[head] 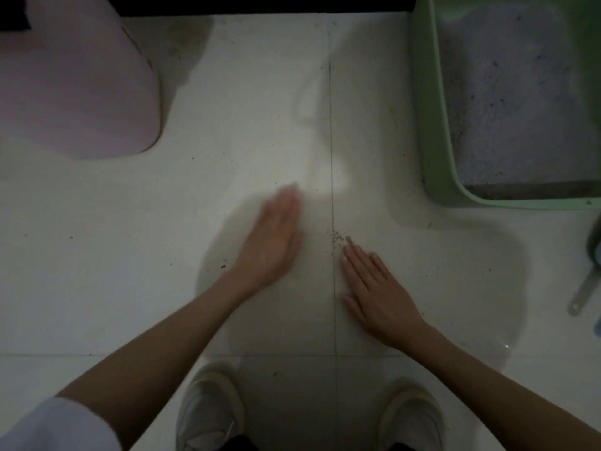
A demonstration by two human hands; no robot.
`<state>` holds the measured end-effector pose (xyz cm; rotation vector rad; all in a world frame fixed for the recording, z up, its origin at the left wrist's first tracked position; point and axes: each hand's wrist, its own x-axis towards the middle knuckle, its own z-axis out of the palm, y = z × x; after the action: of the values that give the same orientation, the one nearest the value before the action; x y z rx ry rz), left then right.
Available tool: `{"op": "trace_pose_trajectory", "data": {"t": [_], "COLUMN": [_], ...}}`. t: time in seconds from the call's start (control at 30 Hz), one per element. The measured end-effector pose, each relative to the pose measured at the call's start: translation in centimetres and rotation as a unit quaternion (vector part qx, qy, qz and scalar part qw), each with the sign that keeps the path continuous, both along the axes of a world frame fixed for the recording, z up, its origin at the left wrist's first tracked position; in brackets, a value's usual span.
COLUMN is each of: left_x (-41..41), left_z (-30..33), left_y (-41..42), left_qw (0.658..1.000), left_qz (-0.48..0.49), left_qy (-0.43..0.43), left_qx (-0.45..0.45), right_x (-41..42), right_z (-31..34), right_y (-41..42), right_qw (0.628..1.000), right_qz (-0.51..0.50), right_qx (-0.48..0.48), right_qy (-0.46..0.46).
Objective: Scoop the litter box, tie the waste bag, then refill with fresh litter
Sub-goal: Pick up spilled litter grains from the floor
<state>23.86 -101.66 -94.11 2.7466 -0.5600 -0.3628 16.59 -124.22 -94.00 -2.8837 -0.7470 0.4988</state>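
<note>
My 2 shoes (208,415) sit at the bottom of the view, toes pointing up the tiled floor (97,255); I am crouched over them. Just beyond, both hands are out over the floor with nothing in either. My right hand (377,288) lies flat, fingers straight and together, fingertips just beside a little heap of spilled grains (340,237) on the grout line. My left hand (276,232) is open too, fingers straight, but blurred, and I cannot tell whether it touches the tile. More loose specks lie scattered around the floor.

To my right, at the frame edge, a scoop (585,288) lies on the floor, handle toward me; its head is mostly cut off. Farther up on the right stands the green box (435,151), with pale litter (514,102) covering most of its bottom and a bare dark strip along the near wall. Far left is a pale pink shape (74,86); I cannot tell if it is a bag or a bin.

My judgement: I am gathering strays with my palms, a tidy-up aside from the 3 main steps. The scoop being set down hints the scooping may be over, but the dim view does not show whether clumps remain. I see no tied bag and no fresh litter container, so tying and refilling look still to do.
</note>
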Motion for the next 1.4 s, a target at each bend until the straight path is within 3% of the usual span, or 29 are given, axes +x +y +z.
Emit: {"op": "trace_pose_trajectory", "data": {"t": [0.13,0.23,0.43,0.63,0.7,0.77,0.87,0.97,1.2,1.3,1.4], "left_x": [5.9,8.2,6.0,1.3,1.9,5.0,10.8,12.4,1.5,-0.4,-1.2], "left_z": [-0.7,-0.5,-1.3,-0.8,-0.7,-0.8,-0.8,-1.1,-1.3,-0.2,1.0], "left_y": [7.2,9.9,3.4,-1.6,-0.7,0.4,1.8,1.0,-5.2,-3.7,-0.1], "left_qw": [0.971,0.951,0.995,0.998,0.998,0.998,0.988,0.994,0.982,0.985,0.996], "left_qz": [0.235,0.301,0.098,-0.058,-0.053,0.033,0.152,0.110,-0.177,-0.150,0.008], "left_qy": [-0.003,0.035,-0.005,-0.004,-0.033,-0.052,-0.003,-0.003,-0.018,-0.008,-0.035], "left_qx": [0.050,0.061,0.018,-0.015,-0.031,-0.030,-0.020,-0.009,-0.067,-0.086,-0.080], "right_x": [0.0,0.6,0.9,0.6,0.6,0.4,-0.3,-1.0,-2.4,-1.6,-1.0], "right_z": [-0.1,0.0,0.4,0.4,0.3,0.2,0.4,1.2,0.6,0.3,0.4], "right_y": [0.2,0.6,-0.3,-0.7,-0.6,-0.6,-0.4,-0.3,-0.8,-0.6,0.6], "right_qw": [0.999,1.000,0.997,0.998,0.998,0.999,1.000,0.999,0.999,0.999,0.998], "right_qz": [0.034,0.005,-0.078,-0.067,-0.062,-0.042,-0.018,-0.038,0.020,0.014,0.058], "right_qx": [-0.004,-0.006,-0.017,-0.018,-0.010,-0.004,-0.006,-0.004,-0.016,-0.027,-0.020], "right_qy": [0.005,-0.005,0.008,0.000,0.000,0.001,0.009,0.012,0.025,0.023,0.021]}}
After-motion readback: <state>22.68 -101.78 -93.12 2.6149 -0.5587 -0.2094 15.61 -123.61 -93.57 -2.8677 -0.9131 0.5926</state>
